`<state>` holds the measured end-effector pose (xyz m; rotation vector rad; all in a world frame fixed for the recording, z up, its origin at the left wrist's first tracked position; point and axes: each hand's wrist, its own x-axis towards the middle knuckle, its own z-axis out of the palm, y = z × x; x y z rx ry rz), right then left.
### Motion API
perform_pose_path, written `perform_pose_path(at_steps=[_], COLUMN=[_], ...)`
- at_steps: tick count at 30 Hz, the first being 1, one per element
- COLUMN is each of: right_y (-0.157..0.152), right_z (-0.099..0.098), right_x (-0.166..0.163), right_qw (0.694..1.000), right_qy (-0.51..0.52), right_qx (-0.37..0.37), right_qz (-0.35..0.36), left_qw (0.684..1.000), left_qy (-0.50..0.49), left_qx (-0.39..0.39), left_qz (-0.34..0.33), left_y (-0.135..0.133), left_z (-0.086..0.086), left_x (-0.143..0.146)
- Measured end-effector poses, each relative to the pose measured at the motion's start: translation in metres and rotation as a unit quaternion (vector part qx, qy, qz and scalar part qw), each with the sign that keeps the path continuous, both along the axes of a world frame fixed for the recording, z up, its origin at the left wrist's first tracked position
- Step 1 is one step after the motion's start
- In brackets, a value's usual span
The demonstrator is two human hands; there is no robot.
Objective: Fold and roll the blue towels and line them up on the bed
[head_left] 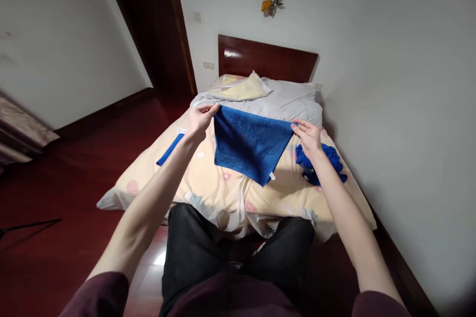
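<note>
A blue towel (251, 141) hangs spread out between my two hands, above the bed. My left hand (202, 120) pinches its upper left corner, and my right hand (308, 136) pinches the upper right one. A small white tag (272, 176) sticks out near the towel's lower right corner. Beyond my left forearm lies a narrow folded blue cloth (170, 149) on the bed, partly hidden by that arm. To the right, a crumpled pile of blue cloths (323, 163) rests on the bed, partly behind my right forearm.
The bed (223, 193) has a cream flowered cover and a dark wooden headboard (267, 59). A pale yellow cloth (245, 88) lies near the grey pillow (292, 91). White walls flank the bed; a curtain (22, 131) hangs at far left above the red floor (85, 173).
</note>
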<state>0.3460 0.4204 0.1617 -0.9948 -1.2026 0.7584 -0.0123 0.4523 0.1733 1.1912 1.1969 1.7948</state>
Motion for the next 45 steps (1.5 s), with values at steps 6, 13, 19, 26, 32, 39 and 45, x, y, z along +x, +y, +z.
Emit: perform_pose_path(at_steps=[6,13,19,26,32,39,45], right_y=[-0.014,-0.029,-0.062,-0.11,-0.137,-0.135,-0.051], right_z=[-0.011,-0.015,-0.021,-0.032,-0.026,-0.031,-0.06], right_x=[-0.003,-0.01,-0.007,0.004,0.005,0.012,0.007], right_qw=[0.995,0.994,0.994,0.984,0.964,0.955,0.962], right_qy=[0.042,0.081,0.097,0.117,0.155,0.116,0.072], right_qx=[0.027,0.03,-0.046,-0.135,-0.212,-0.264,-0.261], right_qz=[-0.084,-0.071,-0.033,0.006,0.044,0.073,0.044], left_qw=[1.0,0.997,0.984,0.972,0.964,0.964,0.957], left_qy=[0.0,-0.023,-0.046,-0.018,0.003,0.032,0.037], left_qx=[-0.01,-0.041,-0.104,-0.125,-0.164,-0.194,-0.249], left_qz=[-0.017,-0.065,-0.136,-0.197,-0.21,-0.181,-0.141], left_y=[-0.014,-0.029,-0.067,-0.114,-0.137,-0.123,-0.041], left_z=[0.004,-0.002,-0.005,-0.002,0.008,-0.014,-0.047], left_x=[0.003,-0.007,-0.017,-0.03,-0.032,-0.039,-0.03])
